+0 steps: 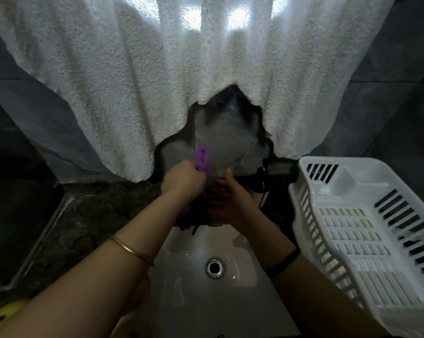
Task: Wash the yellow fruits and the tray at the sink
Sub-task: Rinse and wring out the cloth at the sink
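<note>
View from above a white sink (181, 301) set in a dark marbled worktop (84, 215). The transparent tray (225, 137) stands nearly upright over the rear of the basin, its top edge reaching under the hem of a white towel (133, 81) that hangs across the whole back wall. The left hand (181, 179) has its fingers curled tight round a purple scrubber (202, 159), pressed on the tray's left edge. The right hand (230, 198) lies against the tray's lower part with fingers extended upward, supporting it. The basin below the hands is unoccupied down to the drain (215, 268). A white dish rack (364, 228) sits just beside the sink's right rim, close to the right forearm. A black soap dispenser (261, 181) stands behind the right hand, near the tray's right edge. One yellow fruit (4, 315) lies on the worktop at the lower left corner, well apart from the tray, partly hidden by the left forearm, which wears a thin bangle (130, 250).
</note>
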### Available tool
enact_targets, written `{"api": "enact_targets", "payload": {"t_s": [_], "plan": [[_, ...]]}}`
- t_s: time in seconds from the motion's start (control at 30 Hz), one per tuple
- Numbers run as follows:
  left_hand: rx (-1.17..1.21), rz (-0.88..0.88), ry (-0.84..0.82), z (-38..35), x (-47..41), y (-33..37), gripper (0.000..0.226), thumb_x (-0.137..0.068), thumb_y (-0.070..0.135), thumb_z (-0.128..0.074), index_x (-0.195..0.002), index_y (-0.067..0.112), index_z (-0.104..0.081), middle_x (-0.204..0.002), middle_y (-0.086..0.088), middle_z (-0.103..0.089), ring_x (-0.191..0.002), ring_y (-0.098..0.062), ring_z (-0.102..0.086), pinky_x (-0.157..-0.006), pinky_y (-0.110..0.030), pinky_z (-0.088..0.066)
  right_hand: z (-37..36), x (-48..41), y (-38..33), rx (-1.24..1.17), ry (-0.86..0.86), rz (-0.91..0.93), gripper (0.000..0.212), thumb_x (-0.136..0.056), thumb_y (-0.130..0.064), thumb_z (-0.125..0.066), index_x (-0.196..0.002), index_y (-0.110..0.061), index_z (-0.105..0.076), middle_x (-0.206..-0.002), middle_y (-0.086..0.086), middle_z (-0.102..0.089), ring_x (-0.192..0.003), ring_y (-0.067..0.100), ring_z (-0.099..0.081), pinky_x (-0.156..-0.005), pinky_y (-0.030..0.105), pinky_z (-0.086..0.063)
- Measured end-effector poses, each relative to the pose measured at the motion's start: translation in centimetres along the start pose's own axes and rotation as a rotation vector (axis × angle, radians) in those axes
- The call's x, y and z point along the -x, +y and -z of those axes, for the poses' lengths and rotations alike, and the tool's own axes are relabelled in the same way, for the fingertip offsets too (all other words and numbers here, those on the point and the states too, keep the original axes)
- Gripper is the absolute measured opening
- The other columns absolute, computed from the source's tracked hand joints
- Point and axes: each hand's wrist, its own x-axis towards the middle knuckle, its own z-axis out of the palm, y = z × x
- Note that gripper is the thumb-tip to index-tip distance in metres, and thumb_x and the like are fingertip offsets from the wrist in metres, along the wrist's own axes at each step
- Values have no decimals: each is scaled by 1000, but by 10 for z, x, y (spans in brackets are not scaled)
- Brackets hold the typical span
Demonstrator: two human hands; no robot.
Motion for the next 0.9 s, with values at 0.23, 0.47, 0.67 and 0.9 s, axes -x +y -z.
{"api": "enact_targets", "payload": {"t_s": [0.23,0.47,0.67,0.9], "plan": [[516,22,-455,-20,17,22,20,-97,8,-42,-90,16,-59,-81,-10,-66,-71,-27,-64,-65,-37,-53,29,-10,-18,-62,251,134,32,-96,-23,-52,-119,-1,-59,-108,20,-65,-80,25,-64,-76,36,-52],[582,184,-360,-39,6,4,12,-97,13,-47,-101,10,-58,-76,-9,-65,-52,-19,-61,-47,-22,-48,109,-7,-69,121,559,195,43,-98,-18,-48,-137,0,-44,-137,19,-51,-121,37,-52,-89,39,-44],[521,239,-486,-58,12,-9,16,-96,18,-50,-107,11,-59,-85,-8,-68,-63,-22,-65,-51,-26,-52,140,-17,-88,328,522,134,46,-99,-17,-47,-141,-1,-39,-139,21,-48,-124,36,-48,-91,37,-41],[503,244,-459,-59,6,-9,22,-97,16,-46,-115,9,-57,-83,-8,-67,-63,-20,-65,-49,-23,-51,171,-29,-106,488,708,132,35,-94,-14,-48,-124,4,-55,-127,24,-57,-117,40,-55,-91,45,-48]]}}
